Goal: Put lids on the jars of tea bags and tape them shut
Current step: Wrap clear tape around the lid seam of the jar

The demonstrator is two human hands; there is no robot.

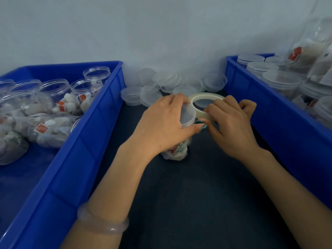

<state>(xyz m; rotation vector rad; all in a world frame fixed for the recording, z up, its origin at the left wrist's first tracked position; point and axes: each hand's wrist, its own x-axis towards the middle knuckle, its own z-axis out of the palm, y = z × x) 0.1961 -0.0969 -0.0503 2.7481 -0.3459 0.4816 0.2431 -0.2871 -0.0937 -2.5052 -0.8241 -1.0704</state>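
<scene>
Our pale translucent bangle (106,224) sits on the left wrist, nearest of all. On the dark tabletop (188,194), midway between two crates, stands the clear plastic jar of tea bags (177,151), its translucent round lid (187,114) already on. Our left hand (165,121) grips it from above, fingers curled round the lid's rim. Our right hand (231,126) pinches the ring of clear tape (199,97) just beside the lid, remaining fingers curled. Along the table's left edge, the blue plastic crate (89,141) holds open jars of tea bags (53,90). Along the right edge, a second blue crate (287,133) holds lidded jars (282,79). Loose translucent lids (167,79) heap at the far edge.
</scene>
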